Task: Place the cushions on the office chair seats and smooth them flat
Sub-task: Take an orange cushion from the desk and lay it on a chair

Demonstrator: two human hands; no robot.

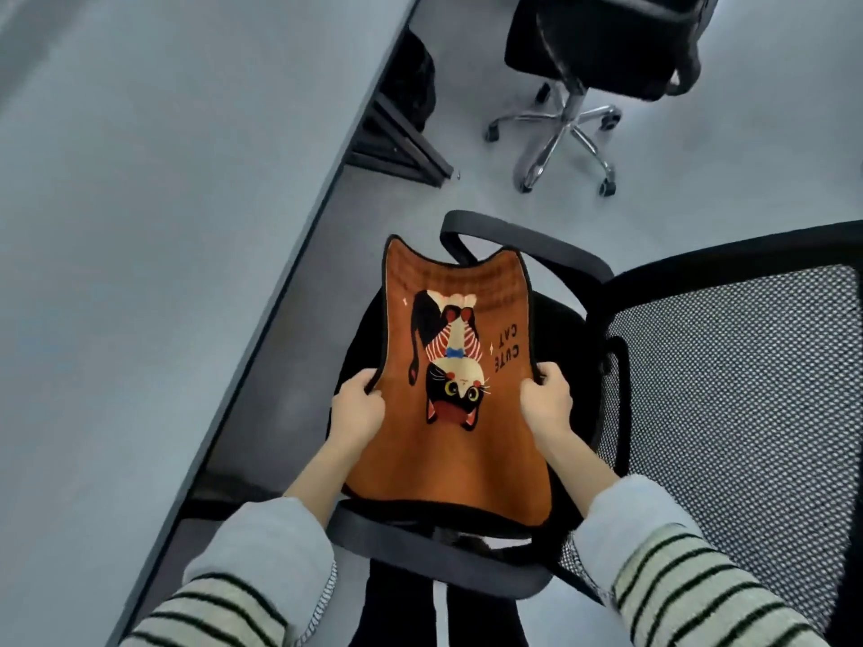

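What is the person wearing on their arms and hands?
Both arms wear long sleeves with two parts. The left sleeve and the right sleeve are cream with thin dark stripes higher up, and end in plain light grey cuffs pushed back from the wrists. The left hand and right hand are bare: no gloves, rings or watch can be seen.

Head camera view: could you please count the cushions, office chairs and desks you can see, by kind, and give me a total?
Cushions: 1, the orange cat cushion, gripped at its sides by the left hand and right hand
Office chairs: 2, the near chair under the cushion and the far chair
Desks: 1, the grey desk
Total: 4
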